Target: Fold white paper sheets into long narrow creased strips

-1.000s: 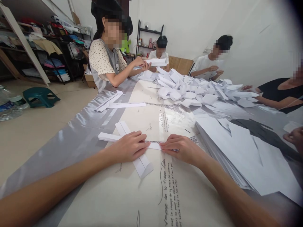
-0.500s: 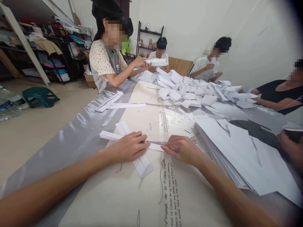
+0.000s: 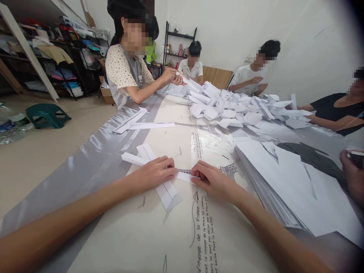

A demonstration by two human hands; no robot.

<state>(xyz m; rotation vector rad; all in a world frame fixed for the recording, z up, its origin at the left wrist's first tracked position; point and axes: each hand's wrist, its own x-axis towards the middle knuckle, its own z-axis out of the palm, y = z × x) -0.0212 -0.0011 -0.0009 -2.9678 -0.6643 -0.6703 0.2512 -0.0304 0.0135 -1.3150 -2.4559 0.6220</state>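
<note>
A long folded paper strip (image 3: 186,176) lies flat on the printed tablecloth (image 3: 133,231). Its right end is pinched between the thumb and fingers of my right hand (image 3: 214,181). My left hand (image 3: 159,172) closes over the strip farther left, fingers pressed together. Beneath that hand, crossing at a slant, lies another folded paper piece (image 3: 168,193) with a crease along its middle. The white end of a strip (image 3: 133,158) sticks out to the left of my left hand; whether it belongs to the pinched one is hidden.
To the right stands a thick stack of white paper (image 3: 284,189). A heap of folded papers (image 3: 227,102) covers the far part of the table. Two folded strips (image 3: 150,126) lie beyond my left hand. Several people sit around, one person (image 3: 127,68) holding paper. A green stool (image 3: 47,115) stands left.
My right hand's fingers have curled a little, with the pinch still on the strip. My left hand is nearly where it was. The person at far left has lowered the held paper.
</note>
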